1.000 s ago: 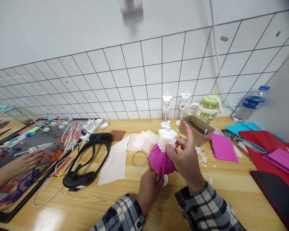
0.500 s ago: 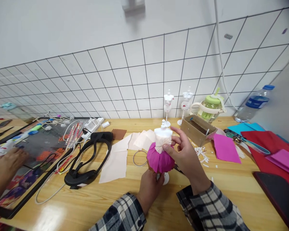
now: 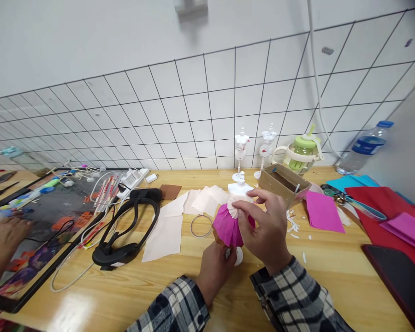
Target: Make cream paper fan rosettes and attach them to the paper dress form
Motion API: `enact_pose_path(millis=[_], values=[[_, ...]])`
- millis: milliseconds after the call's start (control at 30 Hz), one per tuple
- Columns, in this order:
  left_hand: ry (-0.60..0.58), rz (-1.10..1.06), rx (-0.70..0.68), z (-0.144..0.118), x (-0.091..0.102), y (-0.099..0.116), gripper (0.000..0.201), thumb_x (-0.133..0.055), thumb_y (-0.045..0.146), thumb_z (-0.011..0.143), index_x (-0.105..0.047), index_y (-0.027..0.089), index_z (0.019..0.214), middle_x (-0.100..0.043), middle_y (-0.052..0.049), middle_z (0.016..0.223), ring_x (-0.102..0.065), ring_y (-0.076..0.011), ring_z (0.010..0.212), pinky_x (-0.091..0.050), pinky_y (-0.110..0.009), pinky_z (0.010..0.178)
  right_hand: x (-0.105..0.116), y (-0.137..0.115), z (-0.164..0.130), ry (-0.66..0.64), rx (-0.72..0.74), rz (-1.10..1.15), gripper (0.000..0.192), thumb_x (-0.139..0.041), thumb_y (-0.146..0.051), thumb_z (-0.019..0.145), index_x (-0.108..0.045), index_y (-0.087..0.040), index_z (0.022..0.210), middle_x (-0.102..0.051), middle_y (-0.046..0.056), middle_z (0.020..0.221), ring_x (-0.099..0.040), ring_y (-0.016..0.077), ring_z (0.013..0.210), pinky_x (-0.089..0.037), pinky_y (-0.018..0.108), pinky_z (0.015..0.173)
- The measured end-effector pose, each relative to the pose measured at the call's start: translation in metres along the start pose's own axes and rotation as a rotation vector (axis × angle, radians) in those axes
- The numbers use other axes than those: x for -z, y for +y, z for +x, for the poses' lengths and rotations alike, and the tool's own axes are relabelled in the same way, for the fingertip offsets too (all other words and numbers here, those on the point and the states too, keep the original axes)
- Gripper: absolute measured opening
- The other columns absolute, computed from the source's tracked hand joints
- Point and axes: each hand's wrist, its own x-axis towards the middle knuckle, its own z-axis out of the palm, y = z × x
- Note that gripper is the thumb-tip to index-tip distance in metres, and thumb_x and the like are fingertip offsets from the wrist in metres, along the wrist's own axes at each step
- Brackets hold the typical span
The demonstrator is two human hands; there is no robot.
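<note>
A small white dress-form mannequin [image 3: 240, 190] stands in front of me, tilted slightly to the right. Around its lower part puffs a gathered magenta paper skirt [image 3: 228, 227], and a pale pleated paper piece [image 3: 233, 210] covers its waist. My left hand [image 3: 213, 268] is closed round the mannequin's stand below the skirt; the fingertips are partly hidden. With thumb and index finger, my right hand [image 3: 265, 227] pinches at the pale pleated piece, its other fingers curved above. The round white base [image 3: 239, 256] shows just beside my left fingers.
Two more mannequins [image 3: 241, 150] stand by the wall, near a cardboard box [image 3: 284, 184] and a green-lidded cup [image 3: 302, 154]. Pale paper sheets [image 3: 166, 233], a bangle-like ring [image 3: 201, 226] and a black headset [image 3: 119, 256] lie left. Another person's hand [image 3: 5, 237] is far left.
The mannequin has tipped a little to the right. My right hand has turned, its fingers now reaching across the pale pleated piece. The other person's hand has moved left.
</note>
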Motion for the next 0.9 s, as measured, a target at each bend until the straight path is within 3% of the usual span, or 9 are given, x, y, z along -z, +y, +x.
enact_pose_path(millis=[133, 267, 467, 567, 700, 900], values=[[-0.008, -0.012, -0.029, 0.0, 0.0013, 0.0016, 0.019, -0.054, 0.021, 0.087, -0.071, 0.022, 0.096, -0.075, -0.005, 0.093, -0.069, -0.0205, 0.088, -0.046, -0.027, 0.072, -0.0007, 0.0005, -0.0003, -0.016, -0.013, -0.035, 0.018, -0.067, -0.025, 0.079, -0.073, -0.024, 0.096, -0.055, 0.009, 0.124, -0.053, 0.0241, 0.093, -0.044, 0.045, 0.087], [-0.02, 0.049, -0.009, 0.0006, 0.0006, 0.001, 0.018, -0.054, 0.024, 0.088, -0.072, 0.021, 0.088, -0.075, -0.006, 0.088, -0.069, -0.021, 0.084, -0.044, -0.027, 0.069, -0.0047, 0.0023, -0.0003, -0.007, -0.018, -0.079, 0.017, -0.066, -0.023, 0.082, -0.073, -0.026, 0.097, -0.054, 0.008, 0.129, -0.055, 0.0243, 0.097, -0.044, 0.045, 0.089], [0.001, 0.002, 0.012, 0.001, 0.0, 0.0004, 0.018, -0.056, 0.021, 0.084, -0.072, 0.021, 0.094, -0.075, -0.006, 0.089, -0.068, -0.0198, 0.082, -0.043, -0.026, 0.068, -0.0065, 0.0022, -0.0001, -0.073, 0.024, -0.035, 0.035, -0.068, -0.027, 0.082, -0.068, -0.035, 0.116, -0.037, 0.005, 0.15, -0.046, 0.0343, 0.128, -0.04, 0.056, 0.101], [0.025, -0.045, 0.021, 0.0011, 0.0007, 0.0003, 0.019, -0.057, 0.021, 0.084, -0.071, 0.02, 0.097, -0.074, -0.006, 0.086, -0.067, -0.0194, 0.079, -0.043, -0.026, 0.066, -0.0029, 0.0007, 0.0004, -0.033, 0.062, 0.058, 0.041, -0.066, -0.028, 0.083, -0.063, -0.032, 0.124, -0.031, 0.007, 0.154, -0.04, 0.0362, 0.135, -0.037, 0.058, 0.106], [0.005, -0.034, 0.043, 0.0019, 0.0015, 0.0, 0.02, -0.055, 0.025, 0.088, -0.073, 0.019, 0.084, -0.072, -0.006, 0.074, -0.065, -0.0179, 0.069, -0.039, -0.025, 0.061, 0.0012, 0.0012, -0.0002, 0.09, 0.056, 0.068, 0.026, -0.063, -0.022, 0.082, -0.07, -0.03, 0.107, -0.034, 0.004, 0.151, -0.043, 0.0353, 0.134, -0.038, 0.056, 0.106], [0.015, -0.02, 0.056, 0.0025, 0.0013, -0.0001, 0.02, -0.056, 0.027, 0.088, -0.074, 0.019, 0.089, -0.073, -0.006, 0.076, -0.065, -0.0176, 0.069, -0.039, -0.025, 0.062, -0.0038, 0.005, -0.0009, 0.062, -0.008, -0.023, 0.015, -0.064, -0.022, 0.081, -0.072, -0.027, 0.093, -0.043, 0.005, 0.145, -0.047, 0.0335, 0.129, -0.038, 0.055, 0.105]])
